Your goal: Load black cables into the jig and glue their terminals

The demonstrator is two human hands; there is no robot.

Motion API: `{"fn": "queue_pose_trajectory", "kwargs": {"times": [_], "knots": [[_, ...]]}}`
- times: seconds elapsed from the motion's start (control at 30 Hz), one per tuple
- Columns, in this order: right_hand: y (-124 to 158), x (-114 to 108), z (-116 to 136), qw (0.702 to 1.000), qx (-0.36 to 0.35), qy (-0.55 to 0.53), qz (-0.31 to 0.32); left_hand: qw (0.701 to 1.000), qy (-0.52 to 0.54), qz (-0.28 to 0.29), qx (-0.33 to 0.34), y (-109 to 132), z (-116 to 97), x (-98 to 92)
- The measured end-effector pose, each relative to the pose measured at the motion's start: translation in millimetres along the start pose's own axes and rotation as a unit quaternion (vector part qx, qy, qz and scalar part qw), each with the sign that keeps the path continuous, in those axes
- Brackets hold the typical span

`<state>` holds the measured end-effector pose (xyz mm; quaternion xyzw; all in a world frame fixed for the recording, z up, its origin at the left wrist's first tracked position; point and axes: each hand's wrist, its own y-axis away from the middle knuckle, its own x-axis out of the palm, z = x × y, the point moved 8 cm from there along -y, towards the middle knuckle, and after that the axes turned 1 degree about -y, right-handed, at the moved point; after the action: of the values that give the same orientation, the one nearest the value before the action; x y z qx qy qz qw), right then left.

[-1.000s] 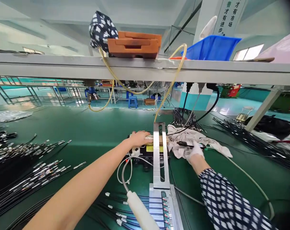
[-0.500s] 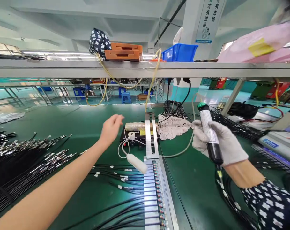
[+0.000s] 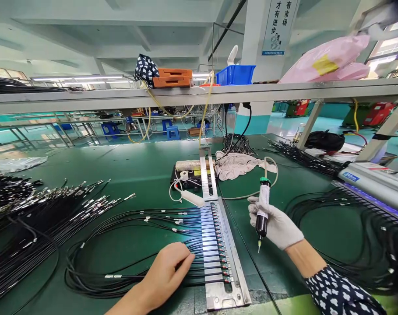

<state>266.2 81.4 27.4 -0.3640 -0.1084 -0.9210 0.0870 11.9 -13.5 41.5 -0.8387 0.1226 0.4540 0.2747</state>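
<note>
My gloved right hand (image 3: 274, 223) is wrapped round a dispensing syringe (image 3: 263, 205) with a green cap, a black lower end and a thin tip pointing down. My bare left hand (image 3: 172, 267) lies over black cables (image 3: 133, 280) left of a metal fixture (image 3: 213, 302), fingers curled toward the strip; whether it grips a cable is hidden. Many cable ends with small connectors are lined up along the fixture. A white lamp-like piece (image 3: 192, 198) shines at the fixture's far end.
A black box (image 3: 175, 179) and a crumpled cloth (image 3: 234, 165) lie behind the fixture. Cable bundles (image 3: 87, 205) cover the left side. At the right is a silver machine (image 3: 372, 183) with violet light. A shelf beam (image 3: 103, 101) crosses above the green table.
My left hand has come down and nearer, onto the cables. My right hand has moved left and lower with the syringe. The view has shifted, showing the fixture's near end.
</note>
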Motion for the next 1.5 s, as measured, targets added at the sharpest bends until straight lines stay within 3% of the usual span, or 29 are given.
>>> {"fn": "queue_pose_trajectory", "kwargs": {"times": [0.4, 0.97, 1.5], "knots": [[4.2, -22.3, -7.4, 1.000, 0.005, -0.023, -0.015, 0.999, -0.044, -0.020, 0.006, 6.5, 0.6, 26.6], [4.6, -21.5, -26.6, 0.998, 0.062, -0.026, -0.018, 0.999, -0.022, 0.023, -0.008, 4.8, 6.5, 31.3], [7.5, -32.4, -20.7, 0.996, 0.058, -0.026, -0.057, 0.999, -0.018, 0.024, -0.025, 3.6, 6.1, 31.0]]}}
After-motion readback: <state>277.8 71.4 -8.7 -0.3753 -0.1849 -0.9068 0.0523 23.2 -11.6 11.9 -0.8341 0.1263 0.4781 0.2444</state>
